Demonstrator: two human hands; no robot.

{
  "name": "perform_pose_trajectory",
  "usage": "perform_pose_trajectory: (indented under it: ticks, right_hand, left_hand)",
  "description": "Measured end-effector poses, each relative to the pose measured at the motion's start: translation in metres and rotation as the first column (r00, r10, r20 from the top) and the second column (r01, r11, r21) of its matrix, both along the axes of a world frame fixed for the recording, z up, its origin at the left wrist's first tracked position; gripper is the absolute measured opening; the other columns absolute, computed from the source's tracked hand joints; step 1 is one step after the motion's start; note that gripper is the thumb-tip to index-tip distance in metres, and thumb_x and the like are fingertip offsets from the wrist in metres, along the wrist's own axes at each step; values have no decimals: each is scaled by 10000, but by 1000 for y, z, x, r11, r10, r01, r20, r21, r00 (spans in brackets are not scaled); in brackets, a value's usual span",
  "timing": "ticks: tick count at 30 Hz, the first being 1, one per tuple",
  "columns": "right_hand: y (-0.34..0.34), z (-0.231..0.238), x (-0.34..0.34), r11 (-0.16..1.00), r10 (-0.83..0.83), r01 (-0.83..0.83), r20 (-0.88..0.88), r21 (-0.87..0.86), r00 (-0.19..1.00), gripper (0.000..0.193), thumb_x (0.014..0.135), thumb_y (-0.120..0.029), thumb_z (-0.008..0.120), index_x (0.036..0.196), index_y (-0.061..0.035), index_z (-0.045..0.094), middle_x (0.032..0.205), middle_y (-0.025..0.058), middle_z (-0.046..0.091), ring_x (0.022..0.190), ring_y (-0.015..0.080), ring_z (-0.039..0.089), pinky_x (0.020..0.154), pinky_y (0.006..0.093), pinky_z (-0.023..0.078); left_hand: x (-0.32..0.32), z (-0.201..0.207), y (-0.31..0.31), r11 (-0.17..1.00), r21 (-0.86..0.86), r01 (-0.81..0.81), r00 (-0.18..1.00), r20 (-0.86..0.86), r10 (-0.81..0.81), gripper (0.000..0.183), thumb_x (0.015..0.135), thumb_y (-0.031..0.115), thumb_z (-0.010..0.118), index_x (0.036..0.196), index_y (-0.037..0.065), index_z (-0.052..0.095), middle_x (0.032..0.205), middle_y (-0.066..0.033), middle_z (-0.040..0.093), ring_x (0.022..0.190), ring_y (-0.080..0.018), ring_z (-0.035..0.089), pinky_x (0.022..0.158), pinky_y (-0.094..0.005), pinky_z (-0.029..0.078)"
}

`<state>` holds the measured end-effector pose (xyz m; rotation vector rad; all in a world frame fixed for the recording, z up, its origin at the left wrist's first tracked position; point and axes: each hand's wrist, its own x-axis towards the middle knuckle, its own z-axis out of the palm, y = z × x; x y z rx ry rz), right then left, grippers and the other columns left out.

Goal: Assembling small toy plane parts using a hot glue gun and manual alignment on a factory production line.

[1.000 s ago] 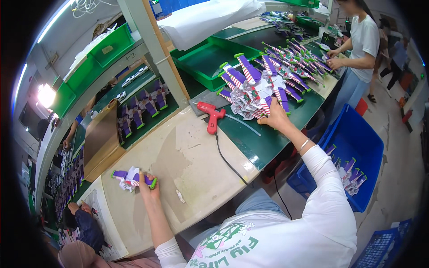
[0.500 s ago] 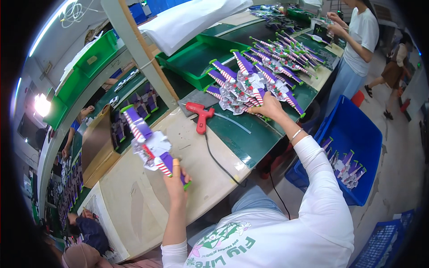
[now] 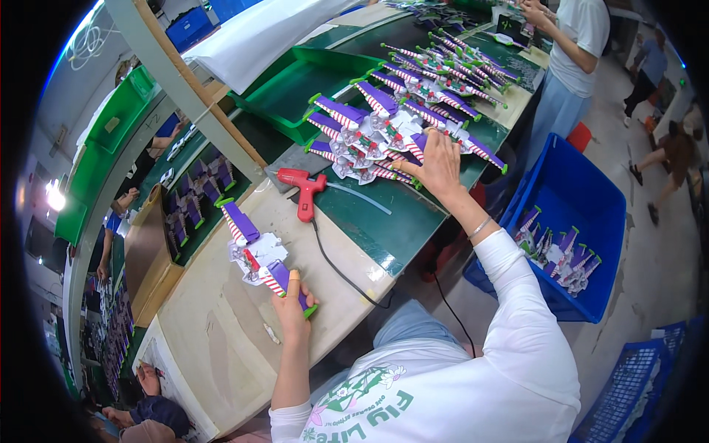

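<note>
My left hand is closed around one end of a toy wing piece. The piece has purple wings, red-and-white striped edges, green tips and a white middle with a red part. It is held over the pale work board. At the near edge of a pile of matching wing pieces, my right hand has its thumb and fingers around a wing of one piece; the hand partly hides that grip. Between my hands lies a red glue gun, its black cord trailing toward the board's front edge.
Behind the pile stands a green tray. To my right on the floor is a blue bin with several wing pieces inside. A slanting post rises at left, near a cardboard box. A co-worker stands at the far right.
The head view has shifted. My left hand has brought its wing piece nearer to me and lower over the board. My right hand stays at the pile, its fingers slightly shifted.
</note>
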<state>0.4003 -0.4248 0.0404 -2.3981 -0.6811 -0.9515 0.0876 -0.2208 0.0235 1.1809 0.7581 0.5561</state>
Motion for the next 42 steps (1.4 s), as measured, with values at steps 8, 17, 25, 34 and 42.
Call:
perform_pose_trajectory:
  ticks: [8, 17, 25, 34, 42]
  right_hand:
    - [-8, 9, -3, 995, 9, -3, -59, 97, 998, 905, 644, -659, 724, 1162, 41, 478, 1036, 204, 598, 981, 354, 574, 848, 461, 429]
    - [65, -15, -112, 560, 815, 16, -554, 828, 169, 357, 893, -201, 674, 1169, -16, 542, 1113, 83, 609, 1041, 201, 610, 896, 314, 469]
    - [183, -39, -61, 317, 948, 687, -200, 654, -247, 693, 810, -423, 740, 1200, 83, 472, 1356, 219, 435, 1269, 315, 432, 1060, 400, 385]
    - [213, -30, -53, 451, 888, 689, -205, 567, -412, 304, 819, -334, 755, 953, -86, 641, 890, 51, 649, 855, 205, 620, 757, 332, 532]
    - [238, -48, -44, 304, 912, 682, 5, 665, -411, 465, 894, -287, 673, 1207, 17, 512, 1041, 195, 617, 815, 223, 605, 696, 317, 571]
  left_hand:
    - [-8, -1, -3, 999, -1, -52, 996, 72, 51, 186, 939, 176, 590, 999, 81, 441, 692, -44, 510, 477, -127, 483, 447, -308, 444]
    - [-58, 7, 8, 980, 19, -199, 977, 75, 198, 242, 949, 195, 585, 1108, 55, 469, 825, -52, 531, 500, -128, 519, 454, -294, 452]
    - [-107, 4, 31, 987, -108, 121, 991, 66, -114, 217, 934, 237, 620, 1026, 53, 549, 833, -4, 562, 623, -86, 553, 541, -246, 444]
    - [-137, 20, 41, 985, 73, 153, 974, -181, -138, 250, 922, 242, 580, 986, 3, 548, 696, -59, 605, 482, -112, 536, 446, -278, 449]
    - [-137, 19, 39, 985, 62, 161, 979, -135, -152, 251, 910, 246, 596, 962, 3, 562, 670, -57, 587, 472, -115, 542, 437, -273, 447]
